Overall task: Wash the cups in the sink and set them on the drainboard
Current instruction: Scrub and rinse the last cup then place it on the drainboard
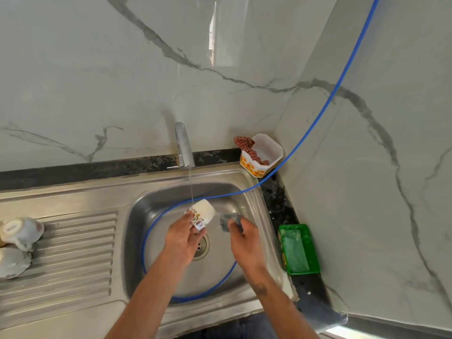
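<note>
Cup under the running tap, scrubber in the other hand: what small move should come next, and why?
Probably carry the cup left to the drainboard: the left hand holds it under the tap's stream, the right hand holds the scrubber apart, and washed cups already rest there.

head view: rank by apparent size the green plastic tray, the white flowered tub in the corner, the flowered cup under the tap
1. Green plastic tray, largest.
2. White flowered tub.
3. Flowered cup held by the left hand, partly hidden, smallest.
Tray sits nearer the camera, so real sizes are unsure.
</note>
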### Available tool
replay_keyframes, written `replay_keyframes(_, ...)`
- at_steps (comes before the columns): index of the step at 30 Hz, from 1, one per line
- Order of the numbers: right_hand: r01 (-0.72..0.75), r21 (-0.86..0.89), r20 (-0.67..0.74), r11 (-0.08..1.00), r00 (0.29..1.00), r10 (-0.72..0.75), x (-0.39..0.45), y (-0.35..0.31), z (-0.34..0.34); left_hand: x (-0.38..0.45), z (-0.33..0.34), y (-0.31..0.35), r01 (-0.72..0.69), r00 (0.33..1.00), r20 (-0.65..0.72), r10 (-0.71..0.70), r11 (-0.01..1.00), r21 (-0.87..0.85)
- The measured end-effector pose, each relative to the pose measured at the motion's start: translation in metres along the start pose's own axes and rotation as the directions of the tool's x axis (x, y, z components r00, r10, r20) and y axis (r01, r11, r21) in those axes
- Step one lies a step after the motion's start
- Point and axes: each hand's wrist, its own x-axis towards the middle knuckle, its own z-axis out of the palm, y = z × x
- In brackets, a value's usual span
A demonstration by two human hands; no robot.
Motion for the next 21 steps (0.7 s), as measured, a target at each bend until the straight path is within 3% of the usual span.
replay_keyframes(3,-0.059,0.099,-0.129,0.993,0.989,0.071,-0.007,0.014,-0.045,0.013,0.007,0.014,0.010,0.999,-0.030,-0.012,0.998,-0.058)
replay_keyframes(6,-0.041,-0.121,-0.315,0.992,0.949,0.001,-0.015,0.036,-0.100,0.024,0.024,0.039,0.015,0.999,-0.040,-0.020,0.992,-0.123)
replay_keyframes(8,-0.145,-0.286,-0.411,0.947,0.912,0.016,-0.017,0.055,-0.125,0.030,0.035,0.051,0.032,0.998,-0.041,-0.041,0.983,-0.182)
replay_keyframes(10,-0.247,-0.385,-0.409,0.889,0.909,0.075,-0.017,0.069,-0.128,0.037,0.044,0.062,0.040,0.997,-0.055,-0.054,0.973,-0.226)
replay_keyframes(12,-0.255,-0.480,-0.406,0.840,0.913,0.045,-0.017,0.080,-0.119,0.045,0.050,0.069,0.059,0.995,-0.057,-0.077,0.963,-0.265)
replay_keyframes(15,-0.127,-0.541,-0.386,0.831,0.916,-0.111,-0.009,0.083,-0.105,0.052,0.050,0.076,0.071,0.995,-0.039,-0.087,0.951,-0.301)
replay_keyframes(17,-0.063,-0.389,-0.319,0.919,0.945,-0.070,0.003,0.053,-0.087,0.055,0.040,0.077,0.071,0.996,-0.036,-0.086,0.951,-0.301)
replay_keyframes(19,-0.103,-0.134,-0.128,0.986,0.988,0.086,0.023,0.024,-0.056,0.057,0.027,0.075,0.075,0.996,-0.035,-0.088,0.959,-0.274)
replay_keyframes(21,-0.136,0.044,0.081,0.990,0.988,0.132,0.041,-0.009,-0.017,0.061,0.012,0.070,0.088,0.994,-0.041,-0.101,0.966,-0.243)
